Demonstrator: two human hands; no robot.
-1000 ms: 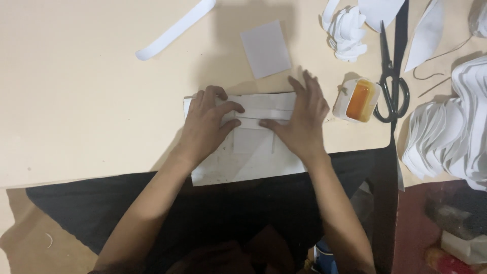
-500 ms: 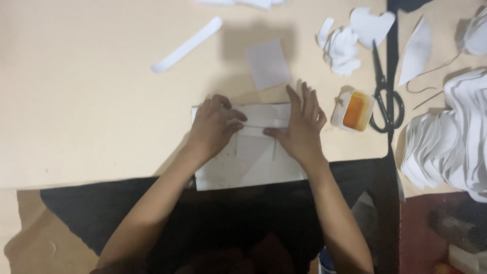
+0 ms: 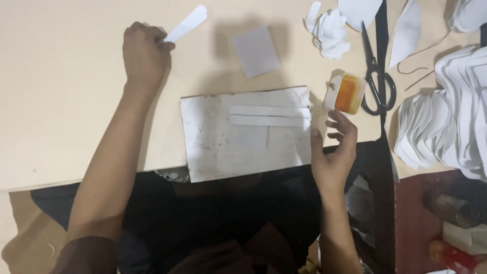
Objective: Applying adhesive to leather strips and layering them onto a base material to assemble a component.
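Seen from above, a beige tabletop [image 3: 61,101] is shown with two bare arms reaching onto it. The left arm is stretched far forward and to the left, nearly straight. The left hand [image 3: 144,53] is curled, knuckles up, and its fingers are closed on the near end of a long white paper strip [image 3: 186,23], which lies slanted away towards the upper right.

The right arm is bent close to the body. The right hand [image 3: 335,147] is held loosely open with fingers spread and gently curved; nothing is gripped. Its thumb is seen just beside the right edge of a smudged white board [image 3: 218,147], which lies flat in the middle, at the tabletop's near edge. Two narrow white strips [image 3: 266,115] are laid side by side across the board's upper right part.

Just beyond the right fingertips, a small tub of orange paste [image 3: 347,94] is seen, with black scissors [image 3: 375,76] beside it. A stack of white cut pieces [image 3: 446,127] is placed further right.
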